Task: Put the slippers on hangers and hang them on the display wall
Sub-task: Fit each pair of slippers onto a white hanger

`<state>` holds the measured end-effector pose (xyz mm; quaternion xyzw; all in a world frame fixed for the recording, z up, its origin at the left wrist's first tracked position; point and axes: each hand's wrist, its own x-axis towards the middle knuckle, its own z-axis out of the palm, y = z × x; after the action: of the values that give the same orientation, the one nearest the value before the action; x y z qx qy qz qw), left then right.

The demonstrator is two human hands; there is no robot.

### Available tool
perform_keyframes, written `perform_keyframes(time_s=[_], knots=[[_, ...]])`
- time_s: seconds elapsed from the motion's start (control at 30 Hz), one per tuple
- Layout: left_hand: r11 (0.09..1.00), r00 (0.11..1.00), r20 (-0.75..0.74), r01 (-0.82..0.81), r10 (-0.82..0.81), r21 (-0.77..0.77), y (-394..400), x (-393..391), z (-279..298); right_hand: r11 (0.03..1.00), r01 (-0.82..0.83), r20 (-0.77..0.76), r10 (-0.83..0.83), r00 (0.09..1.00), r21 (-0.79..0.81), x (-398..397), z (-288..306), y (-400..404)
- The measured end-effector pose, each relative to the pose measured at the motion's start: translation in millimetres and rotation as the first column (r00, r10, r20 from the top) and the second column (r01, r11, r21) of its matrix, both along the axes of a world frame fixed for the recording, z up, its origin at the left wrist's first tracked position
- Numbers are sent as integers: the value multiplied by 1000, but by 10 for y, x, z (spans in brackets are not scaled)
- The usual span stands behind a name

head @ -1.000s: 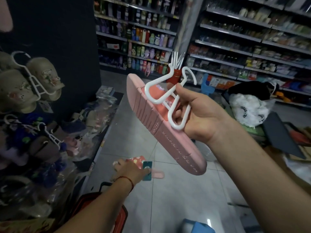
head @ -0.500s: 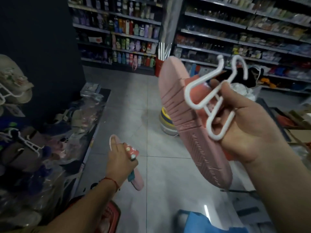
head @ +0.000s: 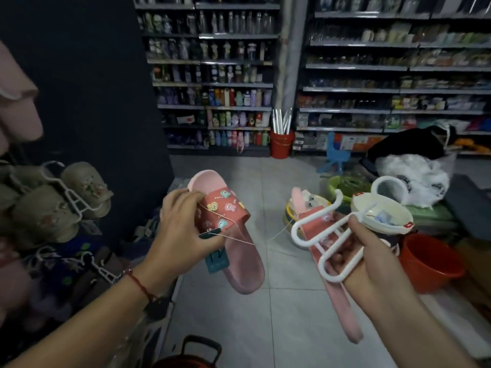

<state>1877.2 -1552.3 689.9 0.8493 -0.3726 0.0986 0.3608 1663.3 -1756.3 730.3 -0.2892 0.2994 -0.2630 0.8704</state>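
Note:
My left hand [head: 183, 229] grips a pink slipper [head: 239, 251] by its strap, which carries small cartoon charms, with a teal tag [head: 216, 261] dangling below. My right hand [head: 372, 253] holds the second pink slipper [head: 342, 309] edge-on together with a white plastic hanger [head: 322, 235]. A thin thread [head: 276, 236] runs between the two slippers. The display wall at the left holds beige slippers [head: 53, 208] and dark ones on white hangers.
A red bucket [head: 427, 261] and a white-lidded container [head: 382, 216] stand close to my right hand. Stacked basins [head: 308, 208], a blue stool [head: 334, 155] and white bags [head: 414, 179] crowd the floor at right. A red basket [head: 191, 357] is below. Shelves of bottles line the back.
My left hand has lifted the second slipper from the floor up to chest height. My right hand lowered its slipper and hanger and turned it edge-on.

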Motion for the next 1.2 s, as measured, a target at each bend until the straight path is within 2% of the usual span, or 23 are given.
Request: perform_keyframes(time_s=[0.17,0.3,0.37,0.5,0.67,0.83,1.03,1.2], knots=[[990,989,87,127,-122,-56,72,-64,438,988,-142,-66,139,988,-57,126,126,174],[980,989,-3,144,-146,-134,150,-111,739,935,-278,-129,254,958,-220,157,322,222],[976,989,-28,139,-145,-170,192,-120,837,886,-338,-165,299,940,-319,184,409,202],[981,992,28,128,-126,-147,264,-103,949,749,-424,-306,303,903,-509,290,508,160],[985,991,95,102,-90,-139,259,-115,1030,613,-529,-400,349,848,-587,369,607,150],[989,966,244,112,-85,-98,157,-199,1012,527,-569,-454,345,822,-631,457,611,101],[987,971,213,127,-104,-96,42,-341,953,625,-585,-409,420,810,-517,535,541,84],[969,995,38,103,-97,-225,22,-362,963,657,-598,-376,466,801,-460,481,458,48]])
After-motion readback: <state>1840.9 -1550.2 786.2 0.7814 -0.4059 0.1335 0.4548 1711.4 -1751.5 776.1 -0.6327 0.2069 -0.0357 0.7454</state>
